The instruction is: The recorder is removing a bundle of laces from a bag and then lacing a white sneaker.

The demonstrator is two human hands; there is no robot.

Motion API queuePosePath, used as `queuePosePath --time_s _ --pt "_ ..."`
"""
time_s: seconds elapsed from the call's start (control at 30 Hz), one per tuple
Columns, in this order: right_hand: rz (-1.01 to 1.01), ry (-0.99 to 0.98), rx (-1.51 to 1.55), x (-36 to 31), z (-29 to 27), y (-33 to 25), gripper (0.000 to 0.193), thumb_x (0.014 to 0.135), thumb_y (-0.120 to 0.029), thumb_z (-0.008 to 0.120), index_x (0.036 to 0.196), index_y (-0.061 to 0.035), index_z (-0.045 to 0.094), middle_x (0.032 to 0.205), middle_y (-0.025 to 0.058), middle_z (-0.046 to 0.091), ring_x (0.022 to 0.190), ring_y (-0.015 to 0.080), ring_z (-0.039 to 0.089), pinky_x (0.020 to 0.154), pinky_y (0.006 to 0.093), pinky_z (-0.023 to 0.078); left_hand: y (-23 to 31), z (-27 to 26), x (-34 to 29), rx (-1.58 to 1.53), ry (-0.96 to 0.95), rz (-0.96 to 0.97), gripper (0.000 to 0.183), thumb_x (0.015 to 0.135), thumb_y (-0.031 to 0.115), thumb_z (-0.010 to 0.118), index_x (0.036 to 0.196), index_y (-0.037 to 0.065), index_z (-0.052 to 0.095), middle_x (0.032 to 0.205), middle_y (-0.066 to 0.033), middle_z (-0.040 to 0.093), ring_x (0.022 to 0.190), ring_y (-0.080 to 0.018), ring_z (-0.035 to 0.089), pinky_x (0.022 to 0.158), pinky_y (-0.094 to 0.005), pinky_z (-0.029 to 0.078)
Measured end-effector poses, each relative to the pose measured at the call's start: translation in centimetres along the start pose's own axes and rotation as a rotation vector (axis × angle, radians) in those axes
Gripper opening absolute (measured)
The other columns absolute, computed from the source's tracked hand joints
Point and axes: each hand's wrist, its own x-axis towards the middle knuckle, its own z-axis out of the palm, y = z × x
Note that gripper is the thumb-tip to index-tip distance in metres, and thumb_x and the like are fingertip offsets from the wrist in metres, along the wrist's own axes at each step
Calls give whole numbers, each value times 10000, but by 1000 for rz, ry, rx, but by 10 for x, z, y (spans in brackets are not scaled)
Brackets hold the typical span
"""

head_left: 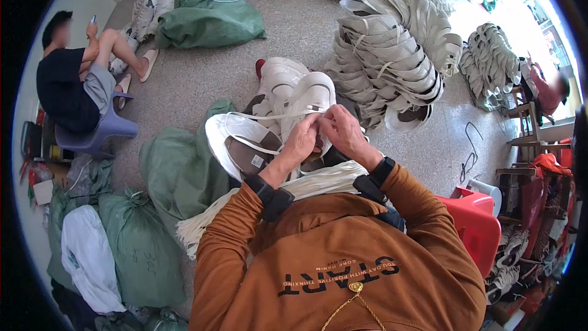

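My left hand and my right hand meet over a white sneaker upper in front of my lap. The left fingers are closed on the upper's opening edge. Pinched together beside them, the right fingertips appear to hold a white shoelace, though the exact grip is hidden. That lace loops out leftward over another white upper, which lies open with its grey-brown lining and a small label showing. More pale uppers sit just beyond my hands. Across my lap, under my wrists, runs a thick bundle of off-white laces.
Stacked uppers rise at the far right. Green sacks lie ahead and on my left, with a white bag. A person sits on a purple stool at left, another far right. A red stool stands by my right elbow.
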Motion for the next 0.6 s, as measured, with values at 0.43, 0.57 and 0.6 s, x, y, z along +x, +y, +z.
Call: queuePosePath --time_s 0.43,0.57,0.6 --pt "131 0 95 -7 6 -3 230 834 -125 636 1003 -14 526 918 222 606 835 439 597 712 464 480 -8 6 7 661 334 500 178 990 104 539 1043 -10 665 772 -78 688 637 -204 663 614 -321 543" --pt "120 63 124 -8 2 16 246 837 -114 655 1023 -8 536 846 144 602 740 285 605 701 375 505 31 -55 -43 -328 -143 -65 99 958 99 583 987 73 674 762 -47 622 690 -177 650 648 -336 549" --pt "176 -8 139 -5 -2 7 246 840 -115 644 1034 -10 534 904 176 600 800 333 611 718 404 504 21 -93 -65 -576 -98 112 107 936 101 623 1035 79 657 801 -46 609 703 -167 616 691 -363 552"
